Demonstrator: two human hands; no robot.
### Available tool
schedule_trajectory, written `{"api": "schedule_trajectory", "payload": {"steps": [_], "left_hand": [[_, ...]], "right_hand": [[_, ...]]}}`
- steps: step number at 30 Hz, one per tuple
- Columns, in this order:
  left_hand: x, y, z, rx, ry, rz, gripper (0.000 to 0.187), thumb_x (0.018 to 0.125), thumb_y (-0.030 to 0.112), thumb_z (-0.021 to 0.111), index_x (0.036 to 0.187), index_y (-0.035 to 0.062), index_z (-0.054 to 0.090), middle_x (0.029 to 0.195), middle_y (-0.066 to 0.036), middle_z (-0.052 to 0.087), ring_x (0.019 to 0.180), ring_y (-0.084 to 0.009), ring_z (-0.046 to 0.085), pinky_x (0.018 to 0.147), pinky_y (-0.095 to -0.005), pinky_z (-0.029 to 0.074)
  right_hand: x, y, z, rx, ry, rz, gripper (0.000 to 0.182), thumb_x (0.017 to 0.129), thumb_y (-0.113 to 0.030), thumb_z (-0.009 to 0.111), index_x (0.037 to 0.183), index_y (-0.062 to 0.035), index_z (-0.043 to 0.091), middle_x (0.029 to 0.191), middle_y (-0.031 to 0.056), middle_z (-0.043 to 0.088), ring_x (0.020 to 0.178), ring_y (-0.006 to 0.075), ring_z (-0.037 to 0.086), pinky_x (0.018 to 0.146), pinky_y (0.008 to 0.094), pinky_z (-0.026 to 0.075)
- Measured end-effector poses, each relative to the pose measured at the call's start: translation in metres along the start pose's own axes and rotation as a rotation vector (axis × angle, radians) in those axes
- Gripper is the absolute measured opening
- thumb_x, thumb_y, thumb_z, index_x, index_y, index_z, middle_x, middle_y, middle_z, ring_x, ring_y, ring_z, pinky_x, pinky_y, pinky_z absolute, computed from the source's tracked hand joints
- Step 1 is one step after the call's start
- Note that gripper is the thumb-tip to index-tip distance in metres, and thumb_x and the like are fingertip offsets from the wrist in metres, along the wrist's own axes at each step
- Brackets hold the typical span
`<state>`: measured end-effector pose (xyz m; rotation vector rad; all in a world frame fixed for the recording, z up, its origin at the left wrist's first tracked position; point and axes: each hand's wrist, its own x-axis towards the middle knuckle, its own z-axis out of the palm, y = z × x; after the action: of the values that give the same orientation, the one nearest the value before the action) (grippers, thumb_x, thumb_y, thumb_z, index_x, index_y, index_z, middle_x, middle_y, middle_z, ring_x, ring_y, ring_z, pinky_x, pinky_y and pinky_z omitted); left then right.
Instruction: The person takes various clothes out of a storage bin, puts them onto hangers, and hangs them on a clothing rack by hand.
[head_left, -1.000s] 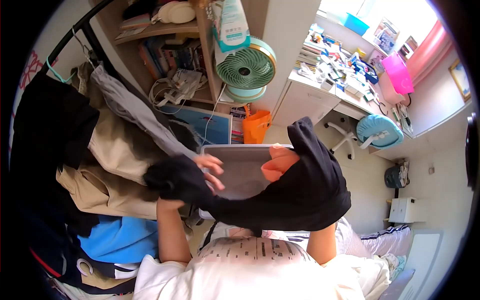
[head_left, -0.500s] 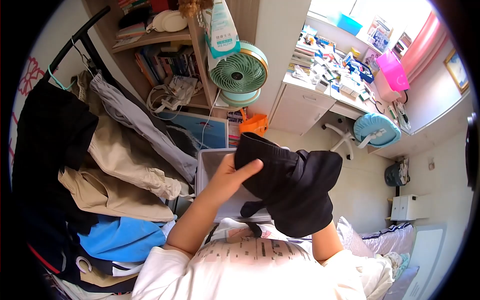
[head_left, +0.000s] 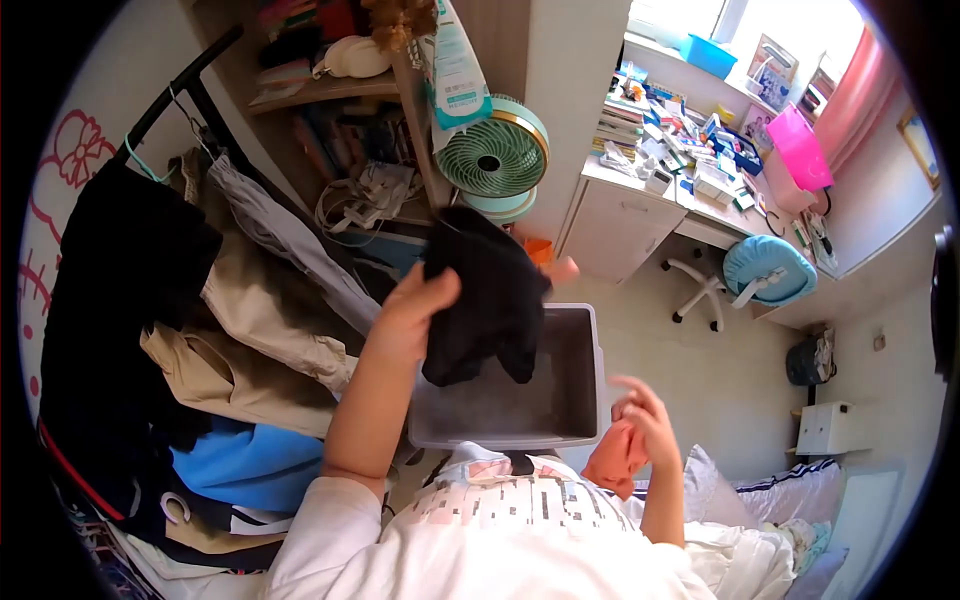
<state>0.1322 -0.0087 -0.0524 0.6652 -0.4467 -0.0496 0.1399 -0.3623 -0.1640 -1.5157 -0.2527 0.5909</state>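
A folded black garment point(head_left: 485, 300), blurred by motion, is held up by my left hand point(head_left: 415, 305). My thumb lies on its near face, and fingertips show past its far right edge. The garment hangs over a grey plastic bin point(head_left: 575, 425), covering part of its opening. To the right of the bin is my right hand point(head_left: 648, 425), raised with its fingers stretched out and apart. An orange-red cloth point(head_left: 613, 462) is right at that hand, overlapping its fingers and palm in this view.
Clothes hang on a black rack point(head_left: 195, 70) at left, including beige trousers point(head_left: 250, 380). A green fan point(head_left: 490, 160) stands beside the bookshelf point(head_left: 330, 90). At back right are a cluttered desk point(head_left: 625, 205) and a blue-seated chair point(head_left: 770, 270). Pillows point(head_left: 715, 490) lie at right.
My left hand has moved the black garment left and up, away from my right hand, which has let go of it. The bin and the orange-red cloth have come into clearer view.
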Motion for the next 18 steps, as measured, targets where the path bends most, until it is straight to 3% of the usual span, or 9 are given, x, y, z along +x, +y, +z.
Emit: {"api": "schedule_trajectory", "payload": {"steps": [1, 4, 6, 8, 12, 14, 16, 17, 18], "left_hand": [[0.007, -0.003, 0.008, -0.052, -0.144, -0.108, 0.049, 0.091, 0.019, 0.062, 0.130, -0.0061, 0.046, 0.135, -0.027, 0.048, 0.126, -0.0328, 0.049, 0.100, -0.0421, 0.045], [0.023, -0.012, 0.030, 0.021, -0.287, -0.285, 0.044, 0.090, 0.014, 0.062, 0.127, -0.0048, 0.051, 0.134, -0.024, 0.050, 0.124, -0.0319, 0.049, 0.099, -0.0398, 0.045], [0.028, -0.014, 0.032, 0.159, -0.352, -0.233, 0.040, 0.090, 0.013, 0.062, 0.125, -0.0053, 0.053, 0.135, -0.023, 0.050, 0.124, -0.0291, 0.049, 0.098, -0.0384, 0.045], [0.023, -0.005, 0.036, 0.310, -0.414, -0.178, 0.037, 0.090, 0.011, 0.061, 0.123, -0.0058, 0.055, 0.135, -0.022, 0.050, 0.124, -0.0263, 0.049, 0.097, -0.0371, 0.045], [-0.022, 0.045, 0.016, 0.719, 0.196, -0.194, 0.030, 0.095, 0.014, 0.055, 0.116, -0.0069, 0.060, 0.116, -0.013, 0.065, 0.104, -0.0138, 0.060, 0.090, -0.0303, 0.049], [-0.036, 0.049, 0.011, 0.840, 0.265, -0.057, 0.031, 0.096, 0.017, 0.054, 0.117, -0.0053, 0.060, 0.105, -0.008, 0.068, 0.096, -0.0128, 0.063, 0.087, -0.0286, 0.050], [-0.052, 0.036, 0.020, 0.788, 0.520, -0.318, 0.040, 0.091, 0.023, 0.063, 0.121, -0.0036, 0.058, 0.105, -0.008, 0.068, 0.098, -0.0162, 0.063, 0.088, -0.0316, 0.050], [-0.056, 0.026, 0.028, 1.048, 0.259, -0.432, 0.055, 0.081, 0.029, 0.073, 0.124, -0.0015, 0.056, 0.109, -0.011, 0.067, 0.102, -0.0209, 0.062, 0.090, -0.0334, 0.049], [-0.051, 0.000, 0.021, 1.518, -0.206, 0.190, 0.065, 0.072, 0.028, 0.076, 0.127, 0.0011, 0.054, 0.117, -0.012, 0.063, 0.108, -0.0228, 0.059, 0.093, -0.0342, 0.047]], "right_hand": [[0.009, -0.027, 0.009, 0.194, -0.039, -0.016, 0.063, 0.072, 0.001, 0.048, 0.135, -0.0018, 0.047, 0.081, 0.0098, 0.060, 0.071, 0.0138, 0.057, 0.071, 0.0254, 0.049], [0.047, -0.063, 0.036, 0.067, -0.435, 0.040, 0.093, 0.084, -0.014, 0.065, 0.153, -0.0093, 0.003, 0.090, 0.0084, 0.059, 0.085, 0.0144, 0.055, 0.084, 0.0281, 0.044], [0.075, -0.051, 0.071, -0.207, -0.518, -0.037, 0.063, 0.085, -0.015, 0.067, 0.141, -0.0038, 0.040, 0.109, 0.0085, 0.062, 0.094, 0.0166, 0.058, 0.086, 0.0303, 0.046], [0.080, -0.060, 0.100, -0.218, -0.449, -0.134, 0.040, 0.087, -0.018, 0.065, 0.122, 0.0012, 0.057, 0.107, 0.0078, 0.063, 0.089, 0.0162, 0.057, 0.082, 0.0314, 0.047], [0.080, -0.113, 0.093, -0.382, -0.126, 0.063, 0.026, 0.091, -0.021, 0.064, 0.097, 0.0037, 0.065, 0.076, 0.0038, 0.063, 0.073, 0.0081, 0.055, 0.068, 0.0263, 0.047], [0.076, -0.129, 0.071, 0.030, -0.176, -0.120, 0.018, 0.089, -0.014, 0.063, 0.097, 0.0026, 0.064, 0.078, 0.0047, 0.063, 0.073, 0.0100, 0.059, 0.067, 0.0264, 0.049], [0.059, -0.159, 0.076, 0.523, -0.386, -0.075, 0.019, 0.089, -0.007, 0.058, 0.102, 0.0062, 0.060, 0.083, 0.0106, 0.065, 0.076, 0.0168, 0.063, 0.070, 0.0286, 0.052], [0.064, -0.154, 0.084, 0.567, -0.377, 0.006, 0.022, 0.089, -0.006, 0.055, 0.106, 0.0074, 0.058, 0.086, 0.0142, 0.066, 0.077, 0.0206, 0.065, 0.071, 0.0304, 0.053], [0.071, -0.149, 0.097, 0.607, -0.379, 0.098, 0.025, 0.089, -0.004, 0.052, 0.109, 0.0087, 0.056, 0.088, 0.0177, 0.066, 0.079, 0.0244, 0.066, 0.073, 0.0321, 0.054]]}}
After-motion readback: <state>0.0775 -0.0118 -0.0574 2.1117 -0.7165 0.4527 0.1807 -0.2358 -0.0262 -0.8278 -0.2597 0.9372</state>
